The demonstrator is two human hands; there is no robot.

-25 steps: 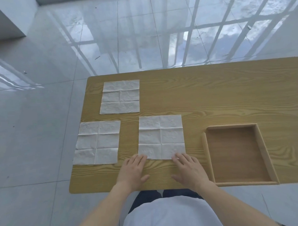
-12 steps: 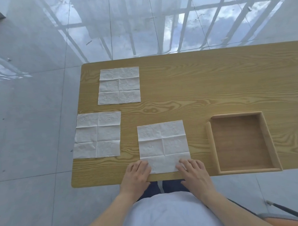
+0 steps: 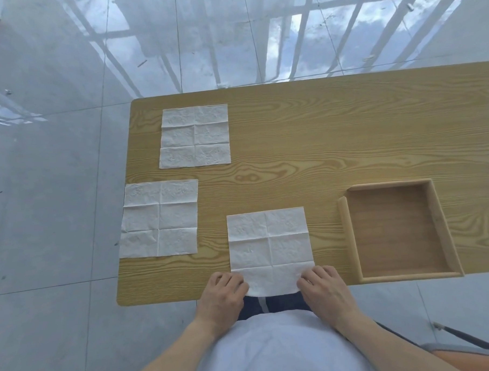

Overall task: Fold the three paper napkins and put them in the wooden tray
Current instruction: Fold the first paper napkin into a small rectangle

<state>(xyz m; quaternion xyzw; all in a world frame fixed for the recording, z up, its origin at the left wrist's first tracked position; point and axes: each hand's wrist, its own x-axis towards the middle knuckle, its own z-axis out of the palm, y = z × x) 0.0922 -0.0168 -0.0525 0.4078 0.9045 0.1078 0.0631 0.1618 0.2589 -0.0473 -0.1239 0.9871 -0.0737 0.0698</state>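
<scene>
Three white creased paper napkins lie unfolded on the wooden table point(image 3: 334, 142). The nearest napkin point(image 3: 269, 247) reaches the table's front edge, and its near edge hangs slightly over. My left hand point(image 3: 224, 294) pinches its near left corner and my right hand point(image 3: 323, 290) pinches its near right corner, fingers curled. A second napkin point(image 3: 159, 218) lies flat at the left edge. The third napkin point(image 3: 194, 136) lies flat farther back. The empty wooden tray point(image 3: 345, 237) sits to the right of the held napkin.
Glossy grey floor tiles surround the table. The front edge of the table runs just under my hands. A chair part shows at the bottom right.
The nearest napkin has slid toward me to the table's front edge. My fingers went from resting flat at its near edge to curling around its two near corners.
</scene>
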